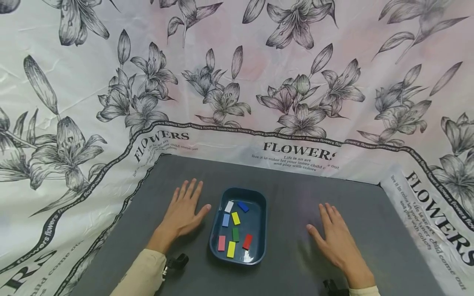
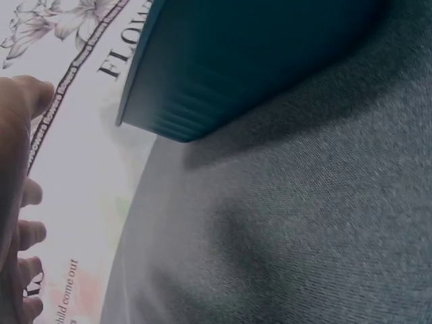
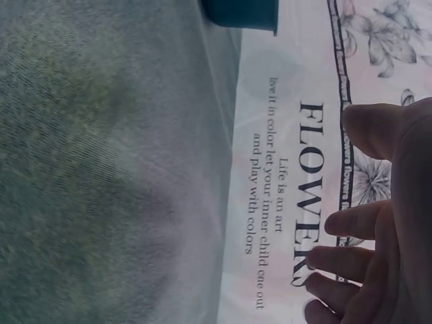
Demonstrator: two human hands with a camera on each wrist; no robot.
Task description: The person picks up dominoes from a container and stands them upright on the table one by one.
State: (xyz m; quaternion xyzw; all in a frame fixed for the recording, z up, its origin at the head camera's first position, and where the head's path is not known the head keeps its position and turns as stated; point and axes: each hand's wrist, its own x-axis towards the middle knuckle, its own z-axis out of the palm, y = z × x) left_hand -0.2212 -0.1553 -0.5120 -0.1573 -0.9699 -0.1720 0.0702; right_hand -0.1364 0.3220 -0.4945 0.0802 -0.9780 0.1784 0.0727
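Observation:
A dark blue tray stands on the grey table, holding several small flat blocks. Among them are a white block, a dark blue block, a light blue block, a green block, a pink block, a red block and two yellow ones, a yellow block being the nearer. Left of the tray, my left hand holds nothing, its fingers straight and thumb spread. My right hand lies farther off on the tray's right, fingers extended, also holding nothing.
The grey tabletop spreads around the tray. A white flower-printed sheet hangs behind it and along both sides. Dark wrist-worn devices show by each sleeve, one the left wrist camera.

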